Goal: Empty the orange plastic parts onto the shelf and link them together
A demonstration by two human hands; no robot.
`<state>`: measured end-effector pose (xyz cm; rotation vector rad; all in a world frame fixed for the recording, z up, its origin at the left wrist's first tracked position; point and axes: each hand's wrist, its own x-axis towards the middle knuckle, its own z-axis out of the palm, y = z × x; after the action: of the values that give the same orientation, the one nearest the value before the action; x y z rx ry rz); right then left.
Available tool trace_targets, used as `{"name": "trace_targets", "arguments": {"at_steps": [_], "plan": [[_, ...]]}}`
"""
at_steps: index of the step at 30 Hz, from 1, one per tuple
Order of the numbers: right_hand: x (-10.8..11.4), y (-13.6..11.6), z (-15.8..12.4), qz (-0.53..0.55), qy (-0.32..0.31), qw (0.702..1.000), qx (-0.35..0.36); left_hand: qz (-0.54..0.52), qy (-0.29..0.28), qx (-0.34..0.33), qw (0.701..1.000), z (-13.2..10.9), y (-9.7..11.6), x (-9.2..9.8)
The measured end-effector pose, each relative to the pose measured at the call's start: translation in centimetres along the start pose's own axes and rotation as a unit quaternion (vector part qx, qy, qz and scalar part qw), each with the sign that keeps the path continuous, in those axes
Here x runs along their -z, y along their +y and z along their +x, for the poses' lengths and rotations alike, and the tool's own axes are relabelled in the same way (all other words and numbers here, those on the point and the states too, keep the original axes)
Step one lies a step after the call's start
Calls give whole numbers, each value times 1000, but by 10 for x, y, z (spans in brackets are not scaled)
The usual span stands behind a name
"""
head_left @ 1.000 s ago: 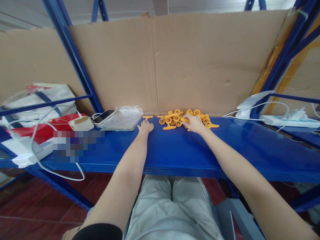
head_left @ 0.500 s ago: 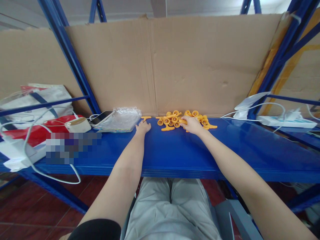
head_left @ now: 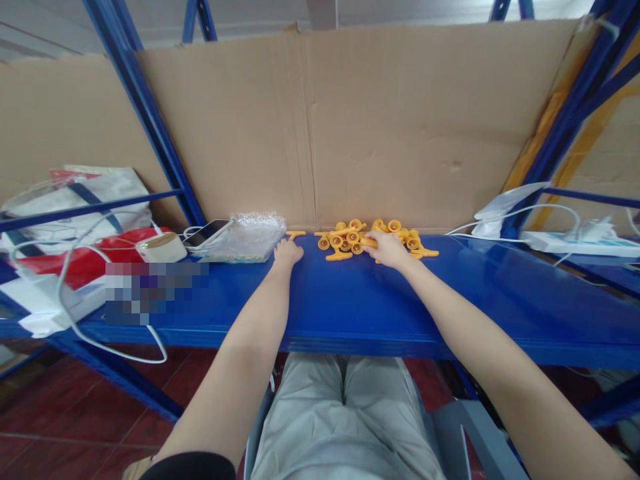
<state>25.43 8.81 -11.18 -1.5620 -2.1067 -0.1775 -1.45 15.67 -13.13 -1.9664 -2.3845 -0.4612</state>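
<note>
R hand (head_left: 388, 249) has its fingers pinching a yellow pc (head_left: 369, 243) toward the back of the blue shelf (head_left: 345, 300), btwn L pile (head_left: 345, 240) & R pile (head_left: 413, 241) of similar pcs, nr the cardboard (head_left: 400, 133). L hand (head_left: 289, 252) is just in front of a loose T-bar (head_left: 297, 234), w/ the plastic pack (head_left: 245, 241) to its left; can't tell if those fingers are spread, tog. or pinching anything.
</note>
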Motion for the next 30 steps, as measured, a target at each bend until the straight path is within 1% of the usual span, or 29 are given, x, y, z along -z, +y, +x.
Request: {"name": "trace_targets", "arguments": {"at_steps": [12, 17, 22, 24, 26, 28, 30], "plan": [[-2, 2, 1, -13, 9, 1000, 9, 0, -2, -6, 1000, 3, -1, -3], [-5, 5, 2, -5, 24, 999, 21, -3, 4, -5, 1000, 5, -1, -4], [-6, 7, 4, 20, 39, 999, 15, 3, -2, -1, 1000, 4, -1, -5], [-5, 8, 6, 52, 62, 997, 8, 0, -1, -2, 1000, 4, -1, -4], [-4, 13, 9, 89, 103, 991, -8, -2, -1, -3, 1000, 4, -1, -5], [-2, 24, 13, 120, 152, 980, -37, -2, -1, -4, 1000, 4, -1, -5], [1, 42, 16, 140, 202, 967, -73, 0, 1, -3, 1000, 3, 0, -5]]}}
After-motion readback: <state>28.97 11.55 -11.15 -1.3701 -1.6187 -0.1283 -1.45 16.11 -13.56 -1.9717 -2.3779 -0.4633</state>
